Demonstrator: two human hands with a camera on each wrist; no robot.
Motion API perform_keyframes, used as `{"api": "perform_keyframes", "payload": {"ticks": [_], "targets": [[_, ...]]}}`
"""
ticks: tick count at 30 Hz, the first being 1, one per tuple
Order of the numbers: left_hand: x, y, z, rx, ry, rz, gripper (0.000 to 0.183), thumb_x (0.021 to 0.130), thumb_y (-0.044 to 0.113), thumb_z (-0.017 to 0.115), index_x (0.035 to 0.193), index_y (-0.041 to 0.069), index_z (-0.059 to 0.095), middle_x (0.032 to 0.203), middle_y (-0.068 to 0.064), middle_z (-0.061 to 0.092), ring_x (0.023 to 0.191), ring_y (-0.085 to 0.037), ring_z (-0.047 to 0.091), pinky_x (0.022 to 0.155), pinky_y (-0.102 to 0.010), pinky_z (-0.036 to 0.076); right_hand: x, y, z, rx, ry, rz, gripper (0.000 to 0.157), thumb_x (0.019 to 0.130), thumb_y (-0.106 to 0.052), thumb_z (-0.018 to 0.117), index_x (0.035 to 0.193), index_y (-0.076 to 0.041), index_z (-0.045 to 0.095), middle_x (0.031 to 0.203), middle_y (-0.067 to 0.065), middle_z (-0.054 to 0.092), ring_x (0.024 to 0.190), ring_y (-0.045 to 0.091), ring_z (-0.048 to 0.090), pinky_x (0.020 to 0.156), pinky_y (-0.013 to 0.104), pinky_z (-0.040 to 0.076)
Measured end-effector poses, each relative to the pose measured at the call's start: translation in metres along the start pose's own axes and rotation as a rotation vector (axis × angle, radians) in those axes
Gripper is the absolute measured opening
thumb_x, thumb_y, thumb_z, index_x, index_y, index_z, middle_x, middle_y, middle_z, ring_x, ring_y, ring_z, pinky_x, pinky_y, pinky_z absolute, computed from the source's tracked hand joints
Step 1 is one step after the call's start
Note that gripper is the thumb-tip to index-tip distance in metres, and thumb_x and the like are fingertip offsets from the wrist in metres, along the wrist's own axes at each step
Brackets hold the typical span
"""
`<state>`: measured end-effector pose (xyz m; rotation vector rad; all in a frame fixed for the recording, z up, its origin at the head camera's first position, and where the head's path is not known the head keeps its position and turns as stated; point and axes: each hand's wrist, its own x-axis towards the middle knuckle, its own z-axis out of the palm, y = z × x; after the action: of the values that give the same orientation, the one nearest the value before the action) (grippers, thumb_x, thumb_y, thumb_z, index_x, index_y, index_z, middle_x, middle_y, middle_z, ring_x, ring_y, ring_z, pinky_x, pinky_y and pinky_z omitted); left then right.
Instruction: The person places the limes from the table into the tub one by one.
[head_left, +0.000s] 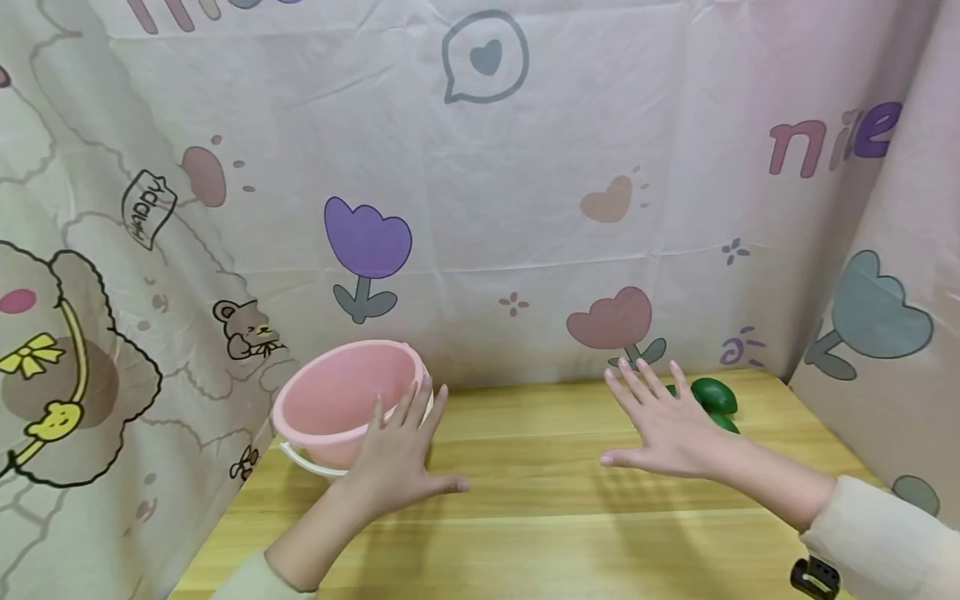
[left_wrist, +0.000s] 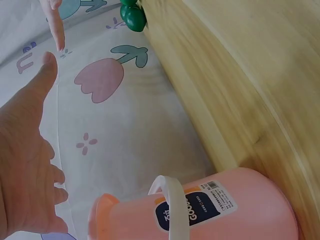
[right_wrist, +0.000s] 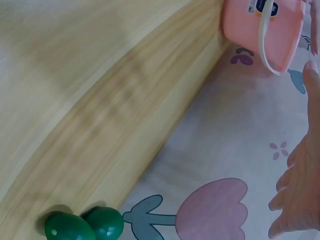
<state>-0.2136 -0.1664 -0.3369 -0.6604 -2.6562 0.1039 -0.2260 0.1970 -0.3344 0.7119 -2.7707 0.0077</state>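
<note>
Clearly, both hands are hovering over the counter (head_left: 525,542) with their fingers stretched out and spread, and neither is gripping anything. On the left, the pink bucket (head_left: 341,392) is standing upright near the back edge, its mouth facing up. The left hand (head_left: 397,462) is covering part of the bucket's near right side in the head view; in the left wrist view, a gap is showing between that hand and the bucket. A white handle (left_wrist: 175,210) is hanging down across the bucket's side, partly crossing a dark label (left_wrist: 200,207). Across from it, the right hand (head_left: 667,425) is partly hiding some glossy green things (head_left: 713,396), which are lying close together at the back right, well apart from the bucket. Pale sleeves (head_left: 885,533) are covering both forearms, and a black band (head_left: 815,578) is showing beside the right one. Behind everything, a printed curtain (head_left: 480,167) is hanging.
</note>
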Motion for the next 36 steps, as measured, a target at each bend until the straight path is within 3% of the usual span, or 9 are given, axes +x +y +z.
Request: {"api": "perform_keyframes", "payload": {"ticks": [19,30,36], "targets": [[-0.01,-0.005,0.004,0.036,0.027,-0.014,0.114,0.062,0.089,0.033,0.145,0.011,0.017,0.151,-0.014,0.016,0.138,-0.031,0.017,0.106,-0.065,0.012,0.012,-0.011,0.003,0.004,-0.002,-0.033,0.103,0.072,-0.079,0.04,0.145,-0.01,0.018,0.15,0.016,0.012,0.138,0.037,0.01,0.108,0.064,-0.001],[-0.016,-0.01,0.004,0.052,0.031,-0.026,0.115,0.063,0.088,0.034,0.145,0.01,0.015,0.149,-0.015,0.022,0.137,-0.032,0.019,0.107,-0.064,0.011,0.02,-0.017,0.004,0.011,-0.013,-0.03,0.104,0.072,-0.081,0.036,0.145,-0.01,0.015,0.151,0.014,0.008,0.138,0.037,0.008,0.108,0.063,-0.006],[-0.02,-0.013,0.002,0.056,0.02,-0.035,0.114,0.063,0.088,0.033,0.146,0.013,0.011,0.15,-0.014,0.018,0.139,-0.031,0.015,0.108,-0.064,0.009,0.026,-0.021,0.004,0.009,-0.021,-0.035,0.104,0.072,-0.082,0.034,0.146,-0.011,0.014,0.151,0.014,0.007,0.139,0.035,0.006,0.108,0.061,-0.009]]}}
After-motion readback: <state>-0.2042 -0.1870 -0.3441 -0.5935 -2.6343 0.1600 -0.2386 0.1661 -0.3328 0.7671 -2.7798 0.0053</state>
